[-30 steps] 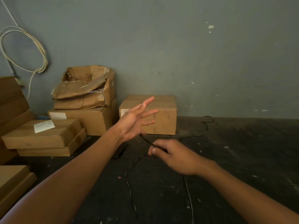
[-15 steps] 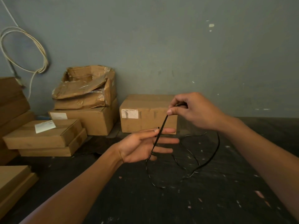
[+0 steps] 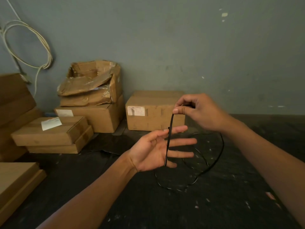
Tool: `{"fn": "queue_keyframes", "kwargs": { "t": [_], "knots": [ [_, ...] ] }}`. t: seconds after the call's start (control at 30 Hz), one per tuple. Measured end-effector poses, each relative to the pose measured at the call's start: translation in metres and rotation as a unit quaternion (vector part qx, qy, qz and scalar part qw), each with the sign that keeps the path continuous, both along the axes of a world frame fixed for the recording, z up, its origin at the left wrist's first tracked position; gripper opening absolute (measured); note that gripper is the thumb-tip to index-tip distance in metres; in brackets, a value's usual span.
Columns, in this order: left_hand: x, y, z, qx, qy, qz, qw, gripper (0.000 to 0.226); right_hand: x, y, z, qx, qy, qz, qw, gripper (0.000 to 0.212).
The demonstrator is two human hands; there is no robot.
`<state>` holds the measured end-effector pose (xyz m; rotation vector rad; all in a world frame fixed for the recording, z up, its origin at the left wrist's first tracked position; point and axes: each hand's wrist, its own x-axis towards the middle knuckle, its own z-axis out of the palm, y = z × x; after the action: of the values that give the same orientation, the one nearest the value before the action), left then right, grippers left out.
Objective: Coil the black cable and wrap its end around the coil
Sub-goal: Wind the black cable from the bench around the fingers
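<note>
A thin black cable (image 3: 168,142) runs straight down from my right hand (image 3: 196,111), which pinches it between thumb and forefinger at chest height. The strand crosses the upturned palm of my left hand (image 3: 156,149), whose fingers are spread and straight. The cable's tip sticks up beside my left thumb tip, which seems to touch it. Below and to the right, the rest of the cable hangs in loose loops (image 3: 214,162) over the dark floor.
Cardboard boxes stand along the grey wall: a sealed box (image 3: 153,111) just behind my hands, a crushed box (image 3: 92,85) on a larger one, and flat cartons (image 3: 49,133) at the left. A pale cord coil (image 3: 28,45) hangs on the wall. The dark floor (image 3: 165,209) is speckled.
My right hand lifted the cable from low over the floor to above my left palm. My left hand dropped and turned palm up under the strand. Loops now hang below.
</note>
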<state>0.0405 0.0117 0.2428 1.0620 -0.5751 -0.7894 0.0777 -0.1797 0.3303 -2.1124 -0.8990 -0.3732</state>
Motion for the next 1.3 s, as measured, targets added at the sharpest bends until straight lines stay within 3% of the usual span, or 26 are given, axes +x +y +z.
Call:
{"fn": "queue_keyframes", "kwargs": {
  "t": [0.23, 0.4, 0.57, 0.8, 1.07, 1.3],
  "knots": [
    [-0.016, -0.004, 0.007, -0.066, 0.006, -0.089, 0.994, 0.045, 0.006, -0.011, -0.036, 0.047, 0.069, 0.022, 0.996, 0.01],
    [-0.015, -0.011, 0.043, -0.134, -0.056, -0.119, 0.982, 0.045, -0.002, -0.02, -0.082, 0.037, 0.094, -0.003, 0.995, 0.022],
    [0.004, -0.007, 0.071, -0.128, -0.089, -0.031, 0.987, 0.044, -0.029, 0.001, -0.128, -0.041, 0.114, 0.001, 0.993, 0.021],
    [0.04, 0.017, 0.065, -0.111, -0.053, 0.159, 0.98, 0.042, -0.05, 0.027, -0.104, -0.149, 0.029, 0.03, 0.988, 0.026],
    [0.049, 0.032, 0.047, -0.104, -0.028, 0.165, 0.98, 0.042, -0.05, 0.004, -0.078, -0.194, -0.032, -0.019, 0.98, 0.024],
    [0.049, 0.029, 0.055, -0.116, -0.028, 0.161, 0.98, 0.044, -0.047, 0.0, -0.083, -0.237, -0.014, -0.024, 0.971, 0.026]
  ]
}}
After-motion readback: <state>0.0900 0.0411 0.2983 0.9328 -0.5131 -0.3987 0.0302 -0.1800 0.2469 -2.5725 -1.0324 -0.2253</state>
